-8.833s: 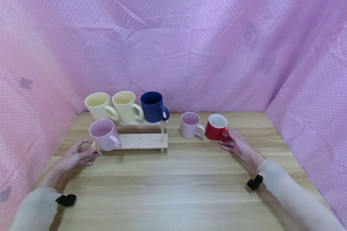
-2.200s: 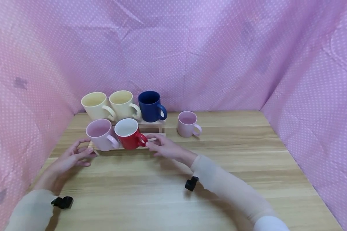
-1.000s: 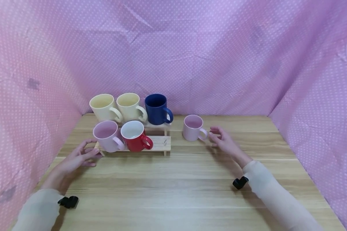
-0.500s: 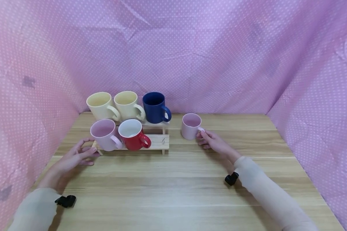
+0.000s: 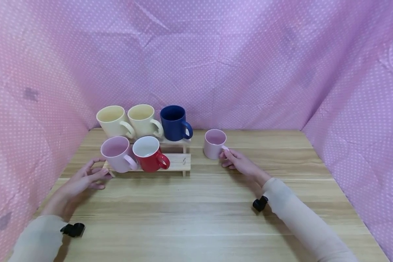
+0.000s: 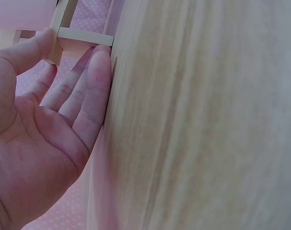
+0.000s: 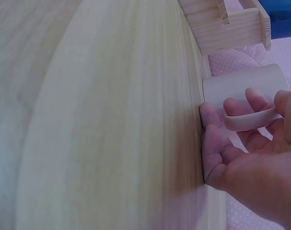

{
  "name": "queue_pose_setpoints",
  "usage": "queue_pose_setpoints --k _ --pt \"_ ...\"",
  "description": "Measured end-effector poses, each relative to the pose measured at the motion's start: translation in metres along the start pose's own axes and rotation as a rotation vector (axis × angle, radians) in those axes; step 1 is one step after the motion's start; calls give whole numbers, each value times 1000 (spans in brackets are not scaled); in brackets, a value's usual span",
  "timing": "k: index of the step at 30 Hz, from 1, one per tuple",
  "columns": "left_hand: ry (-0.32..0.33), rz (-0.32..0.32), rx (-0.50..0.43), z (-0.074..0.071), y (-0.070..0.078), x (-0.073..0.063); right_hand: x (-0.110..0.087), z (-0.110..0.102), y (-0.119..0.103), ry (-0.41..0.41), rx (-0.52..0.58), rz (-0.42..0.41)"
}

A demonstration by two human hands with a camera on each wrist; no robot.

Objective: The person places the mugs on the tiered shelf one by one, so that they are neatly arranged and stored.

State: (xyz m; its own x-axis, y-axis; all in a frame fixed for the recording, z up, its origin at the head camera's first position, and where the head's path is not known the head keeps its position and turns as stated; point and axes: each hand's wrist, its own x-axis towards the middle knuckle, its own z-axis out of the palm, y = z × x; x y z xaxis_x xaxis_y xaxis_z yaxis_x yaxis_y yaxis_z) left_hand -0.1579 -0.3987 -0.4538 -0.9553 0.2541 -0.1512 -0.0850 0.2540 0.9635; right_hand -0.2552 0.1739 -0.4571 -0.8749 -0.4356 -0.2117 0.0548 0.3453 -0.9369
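Observation:
My right hand (image 5: 241,163) grips the handle of a pink mug (image 5: 213,149) that stands upright on the table right of a two-step wooden rack (image 5: 177,162). In the right wrist view, several fingers reach through the handle and the thumb lies at its top. My left hand (image 5: 78,182) holds the left end of the rack's lower step, with thumb and a finger either side of the board in the left wrist view. A second pink mug (image 5: 118,158) and a red mug (image 5: 148,158) with white inside stand side by side on the lower step.
On the upper step stand two cream mugs (image 5: 111,123) and a dark blue mug (image 5: 173,125), handles to the right. The right end of the lower step shows bare wood. Dotted pink cloth (image 5: 196,65) hangs behind and at both sides of the wooden table (image 5: 190,214).
My right hand has carried the red mug from the table's right side onto the lower step, released it, then moved right and taken the pink mug's handle. My left hand has stayed at the rack.

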Motion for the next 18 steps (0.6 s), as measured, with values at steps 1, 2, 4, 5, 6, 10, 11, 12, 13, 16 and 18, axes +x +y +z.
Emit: queue_pose_setpoints --k 1,2,4,5,6,10,11,12,13,16,18 --pt "3 -3 2 0 0 0 0 0 0 1 5 1" --pt "7 -4 3 0 0 -1 0 1 0 4 9 2" --pt "11 -7 4 1 0 -1 -1 1 -1 7 13 0" --pt "12 -9 6 1 1 -1 -1 1 -1 9 14 0" --pt "15 -13 5 1 1 -1 -1 1 -1 12 15 1" --pt "22 -29 6 0 0 -2 0 2 -1 16 20 1" --pt "24 -31 7 0 0 -2 -1 2 -1 17 23 0" --pt "27 -32 8 0 -1 -2 -1 3 -1 18 25 0" --pt "28 -32 10 0 -1 -2 -1 3 -1 19 27 0" --pt "27 -31 9 0 -2 -2 -1 3 -1 20 44 1" --pt "25 -32 7 0 -2 -2 -1 3 -2 24 81 9"
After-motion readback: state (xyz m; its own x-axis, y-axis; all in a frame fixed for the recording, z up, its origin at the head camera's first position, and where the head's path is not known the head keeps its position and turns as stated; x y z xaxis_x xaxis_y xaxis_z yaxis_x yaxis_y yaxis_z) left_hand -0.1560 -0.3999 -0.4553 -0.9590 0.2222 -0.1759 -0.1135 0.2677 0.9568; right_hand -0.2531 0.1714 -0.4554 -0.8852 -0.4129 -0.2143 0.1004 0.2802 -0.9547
